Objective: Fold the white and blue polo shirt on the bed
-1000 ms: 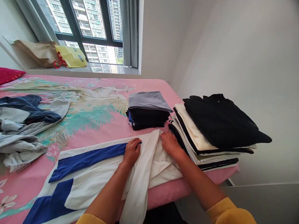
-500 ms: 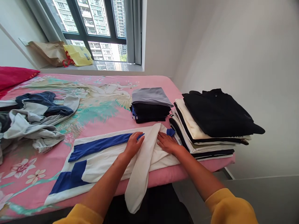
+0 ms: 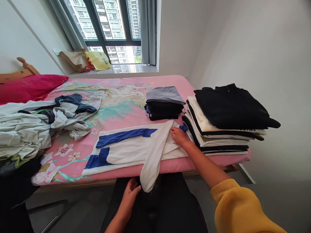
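Observation:
A white long-sleeved shirt with blue panels (image 3: pixel 131 152) lies partly folded along the front edge of the bed. One of its white sleeves crosses the body and hangs over the edge. My right hand (image 3: pixel 179 136) rests on the shirt at the top of that sleeve, fingers bent against the cloth; whether they pinch it is hard to make out. Below the bed edge, my left hand (image 3: pixel 131 193) is just left of the hanging sleeve end, apart from it, with its fingers loosely curved and nothing in them.
Right of the shirt stands a tall stack of folded clothes (image 3: pixel 218 142), a black top uppermost. A smaller folded pile (image 3: pixel 165 103) sits behind the shirt. Loose clothes (image 3: pixel 70 119) are heaped at left, near a red pillow (image 3: pixel 34 86). Bags (image 3: pixel 98 61) stand on the windowsill.
My left hand has left the shirt and dropped below the bed edge beside the hanging sleeve. My right hand stays at the sleeve top. The view has turned left.

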The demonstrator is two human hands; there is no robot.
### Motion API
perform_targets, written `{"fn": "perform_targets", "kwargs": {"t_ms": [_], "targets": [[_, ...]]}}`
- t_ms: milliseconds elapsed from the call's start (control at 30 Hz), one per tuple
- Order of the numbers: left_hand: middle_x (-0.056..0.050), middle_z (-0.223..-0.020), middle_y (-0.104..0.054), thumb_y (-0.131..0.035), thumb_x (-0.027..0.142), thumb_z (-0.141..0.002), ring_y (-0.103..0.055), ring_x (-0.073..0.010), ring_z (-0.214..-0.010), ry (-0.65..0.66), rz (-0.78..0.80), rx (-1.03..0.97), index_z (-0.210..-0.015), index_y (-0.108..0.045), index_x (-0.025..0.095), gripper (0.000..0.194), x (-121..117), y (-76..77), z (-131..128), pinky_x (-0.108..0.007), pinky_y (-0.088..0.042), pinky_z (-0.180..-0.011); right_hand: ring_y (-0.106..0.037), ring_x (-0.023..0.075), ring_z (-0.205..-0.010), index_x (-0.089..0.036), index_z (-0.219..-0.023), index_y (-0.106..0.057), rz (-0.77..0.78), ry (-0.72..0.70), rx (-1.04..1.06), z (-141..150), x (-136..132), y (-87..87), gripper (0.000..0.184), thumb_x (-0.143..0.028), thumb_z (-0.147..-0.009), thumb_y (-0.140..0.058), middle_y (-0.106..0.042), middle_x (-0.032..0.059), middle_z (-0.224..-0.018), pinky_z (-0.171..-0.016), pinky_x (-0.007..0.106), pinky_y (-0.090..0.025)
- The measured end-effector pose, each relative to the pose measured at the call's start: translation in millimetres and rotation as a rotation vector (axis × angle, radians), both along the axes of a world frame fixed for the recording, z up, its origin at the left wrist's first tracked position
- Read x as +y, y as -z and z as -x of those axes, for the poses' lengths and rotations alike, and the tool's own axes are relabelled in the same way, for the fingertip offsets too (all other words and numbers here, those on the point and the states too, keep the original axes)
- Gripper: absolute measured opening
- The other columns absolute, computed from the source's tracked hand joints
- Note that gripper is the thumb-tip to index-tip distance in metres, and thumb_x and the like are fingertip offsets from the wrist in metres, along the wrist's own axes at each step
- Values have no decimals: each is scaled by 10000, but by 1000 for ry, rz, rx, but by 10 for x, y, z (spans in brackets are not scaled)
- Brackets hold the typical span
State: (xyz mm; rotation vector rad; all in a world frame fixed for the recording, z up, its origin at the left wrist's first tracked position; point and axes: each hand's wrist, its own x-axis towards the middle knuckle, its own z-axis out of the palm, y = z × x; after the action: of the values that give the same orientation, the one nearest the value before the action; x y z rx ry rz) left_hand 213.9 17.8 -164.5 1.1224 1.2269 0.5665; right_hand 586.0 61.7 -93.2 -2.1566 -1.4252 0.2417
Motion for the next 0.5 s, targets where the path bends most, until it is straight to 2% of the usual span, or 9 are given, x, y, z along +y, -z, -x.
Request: {"fn": "perform_targets", "kwargs": {"t_ms": [100,167,200,267,400,500], "targets": [[-108,-980,-647,-638,340,-610,-597,-269,-967,183,-156,152,-913,-598,154,357,12,-65,-116,-375,-444,-863,-540,189,-1073,-141,-1098,-594,-95,25,-7,225,-143,-104,300,-167,-857,-418,-622,89,-1119,-963,303,-384],[-57,-789,-622,-600,336,-644,-588,-238,-816,253,-320,305,-713,-568,175,178,-62,-126,-163,-357,-441,-782,-541,173,-1060,-147,-1077,-598,-169,14,0,350,-291,-128,290,-177,-861,-407,-628,74,-1097,-961,285,-388],[-37,-727,-594,-570,334,-671,-571,-218,-756,273,-385,349,-649,-524,188,155,-113,-162,-172,-339,-437,-736,-543,174,-1050,-151,-1063,-602,-197,7,9,392,-368,-123,285,-181,-858,-406,-633,69,-1081,-957,289,-392],[-27,-731,-586,-520,302,-712,-557,-194,-738,309,-460,328,-607,-447,202,162,-213,-251,-168,-305,-430,-704,-544,188,-1032,-150,-1044,-611,-221,9,32,427,-502,-96,282,-173,-839,-418,-635,75,-1060,-952,312,-398],[-50,-946,-629,-503,236,-737,-573,-183,-886,352,-532,198,-616,-393,201,167,-296,-488,-128,-263,-434,-761,-508,197,-1100,-151,-1057,-613,-169,77,147,332,-564,-74,321,-111,-788,-442,-607,82,-1116,-1019,338,-351],[-14,-759,-598,-473,230,-780,-544,-142,-702,387,-656,241,-655,-425,205,136,-261,-642,-108,-231,-429,-644,-517,181,-1102,-170,-1068,-600,-136,155,269,180,-383,-86,323,-110,-781,-464,-593,70,-1139,-1020,323,-368]]}}
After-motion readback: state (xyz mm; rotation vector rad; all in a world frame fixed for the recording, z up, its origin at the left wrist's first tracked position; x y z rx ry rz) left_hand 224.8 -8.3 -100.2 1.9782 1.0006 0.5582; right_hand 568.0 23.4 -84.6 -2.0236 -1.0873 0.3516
